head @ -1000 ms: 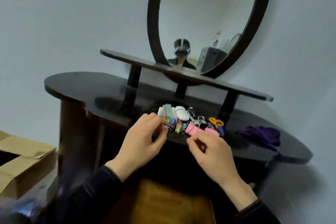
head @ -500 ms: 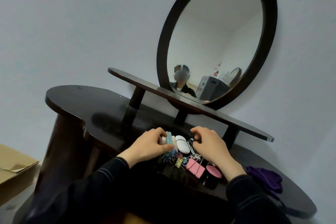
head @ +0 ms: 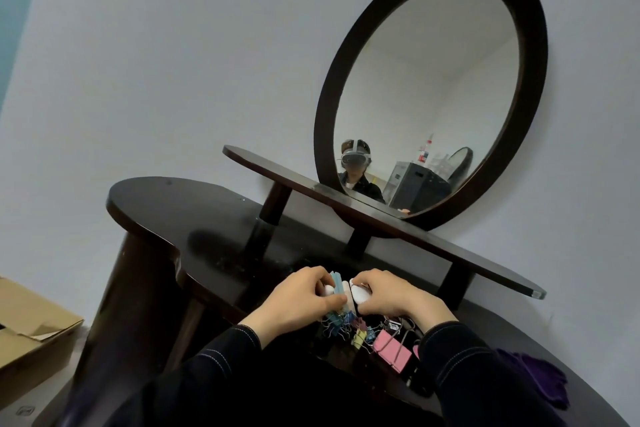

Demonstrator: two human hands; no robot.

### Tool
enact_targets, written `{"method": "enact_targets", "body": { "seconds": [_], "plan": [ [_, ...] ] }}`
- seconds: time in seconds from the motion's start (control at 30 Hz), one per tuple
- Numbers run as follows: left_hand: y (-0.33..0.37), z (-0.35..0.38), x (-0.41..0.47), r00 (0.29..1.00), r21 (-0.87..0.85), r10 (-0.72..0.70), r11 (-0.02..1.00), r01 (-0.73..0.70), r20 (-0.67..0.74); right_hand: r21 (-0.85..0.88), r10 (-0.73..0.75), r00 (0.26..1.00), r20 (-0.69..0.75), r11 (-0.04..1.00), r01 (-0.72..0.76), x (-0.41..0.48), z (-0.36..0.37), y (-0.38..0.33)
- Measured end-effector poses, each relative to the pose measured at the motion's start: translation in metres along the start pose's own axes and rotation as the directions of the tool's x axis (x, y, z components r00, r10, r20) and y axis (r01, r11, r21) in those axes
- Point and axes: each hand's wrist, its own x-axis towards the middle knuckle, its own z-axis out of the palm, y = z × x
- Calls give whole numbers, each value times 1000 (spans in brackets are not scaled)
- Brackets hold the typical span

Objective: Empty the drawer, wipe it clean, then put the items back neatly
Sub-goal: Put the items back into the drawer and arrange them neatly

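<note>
Both hands gather the pile on the dark bench point(head: 207, 218), left hand point(head: 294, 302) fingers clamped on pastel erasers point(head: 337, 282), right hand point(head: 391, 298) pinching a white eraser point(head: 360, 295), and loose binder clips point(head: 391, 350) near the edge could get knocked off.

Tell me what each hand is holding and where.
Left hand pinches the pastel erasers at their left side; right hand grips the white oval item from its right.
</note>
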Motion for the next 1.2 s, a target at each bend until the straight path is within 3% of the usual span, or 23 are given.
{"method": "enact_targets", "body": {
  "seconds": [0.17, 0.33, 0.47, 0.53, 0.63, 0.8, 0.87, 0.93, 1.0, 1.07, 1.2],
  "plan": [
    [0, 0, 1, 1000, -72, -15, 997, 14, -8, 0, -21, 941, -338, 1000, 22, -5, 6, 7],
    [-1, -1, 2, 999, -154, -30, 988, 27, -15, 113, 43, 852, -522, 993, 19, -8, 10, 12],
    [-2, -4, 3, 995, -266, -65, 963, 44, -73, 324, 116, 707, -697, 931, 167, -16, -4, 10],
    [-2, -7, 3, 990, -318, -93, 946, 55, -106, 407, 118, 680, -724, 869, 282, -21, -18, 0],
    [0, -10, 0, 990, -366, -69, 930, 18, -127, 459, 14, 718, -696, 777, 430, -27, -35, -25],
    [6, -13, -6, 974, -371, 28, 922, -112, -225, 550, -149, 806, -573, 660, 512, -19, -32, -57],
    [5, -14, -6, 966, -387, -26, 919, -79, -259, 639, -71, 818, -571, 587, 497, -9, -28, -58],
    [4, -17, -6, 955, -460, -113, 888, -28, -276, 745, 127, 852, -507, 562, 360, 0, -24, -52],
    [3, -19, -6, 949, -564, -180, 826, 3, -259, 690, 257, 887, -384, 718, 91, 8, -15, -42],
    [3, -21, -6, 947, -610, -206, 793, 13, -248, 421, 236, 934, -268, 901, -107, 14, -4, -36],
    [2, -19, -5, 953, -580, -193, 814, 22, -235, 212, 232, 963, -137, 956, -200, 18, 11, -44]
  ]
}}
